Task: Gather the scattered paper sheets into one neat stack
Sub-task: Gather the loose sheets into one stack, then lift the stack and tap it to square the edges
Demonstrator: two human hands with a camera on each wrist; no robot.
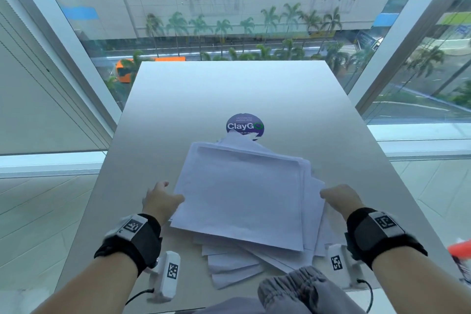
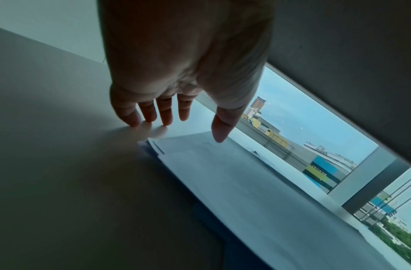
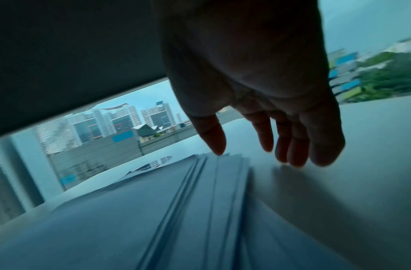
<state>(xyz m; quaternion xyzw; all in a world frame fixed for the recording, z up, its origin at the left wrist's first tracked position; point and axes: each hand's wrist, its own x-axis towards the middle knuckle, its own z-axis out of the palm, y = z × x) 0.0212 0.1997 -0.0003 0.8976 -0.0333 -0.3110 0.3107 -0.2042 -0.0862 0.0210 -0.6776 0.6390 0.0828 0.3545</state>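
A loose, fanned pile of white paper sheets (image 1: 239, 196) lies in the middle of the grey table (image 1: 229, 94), its edges uneven at the front and right. My left hand (image 1: 160, 199) sits at the pile's left edge with straight fingers; in the left wrist view the left hand (image 2: 174, 124) has its fingertips on the table and its thumb over the sheets (image 2: 257, 191). My right hand (image 1: 339, 199) is at the right edge; in the right wrist view the right hand (image 3: 257, 155) has straight fingers, with its thumb touching the fanned paper edges (image 3: 200, 201).
A round purple ClayGo sticker (image 1: 244, 125) lies just beyond the pile, partly covered by a sheet. Large windows surround the table on the far and both sides. A grey sleeve or cloth (image 1: 305, 290) sits at the near edge. Something orange (image 1: 460, 250) shows at far right.
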